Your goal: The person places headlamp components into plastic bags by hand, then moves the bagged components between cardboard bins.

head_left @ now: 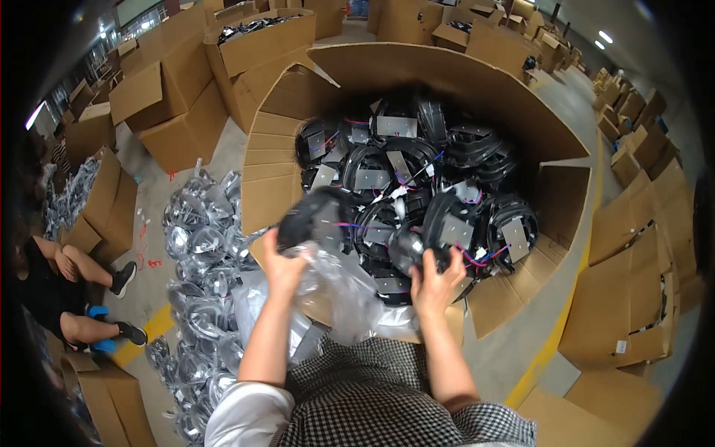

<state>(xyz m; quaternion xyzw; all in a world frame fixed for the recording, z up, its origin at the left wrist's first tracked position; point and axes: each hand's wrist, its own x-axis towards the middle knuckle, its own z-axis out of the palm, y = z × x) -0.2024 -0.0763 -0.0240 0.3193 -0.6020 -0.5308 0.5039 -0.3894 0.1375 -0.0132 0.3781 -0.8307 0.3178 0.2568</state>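
My left hand (284, 267) is closed on a black rounded plastic part (316, 216) with a grey metal plate, blurred by motion. Red and blue wires stretch from it to the right. Below that hand hangs a crumpled clear plastic bag (342, 290). My right hand (438, 284) has its thumb and fingers curled beside a shiny, rounded dark piece (408, 249); what they grip is partly hidden. Both hands are over the near side of a large cardboard box (279, 141), which is filled with similar black parts (372, 179) bearing metal plates and coloured wires.
Left of the box, many bagged parts (208, 246) lie heaped on the floor. A seated person's legs (89, 328) show at far left. Cardboard boxes (179, 112) stand behind, and more boxes (618, 283) line the right. A yellow floor line (547, 357) runs along the right.
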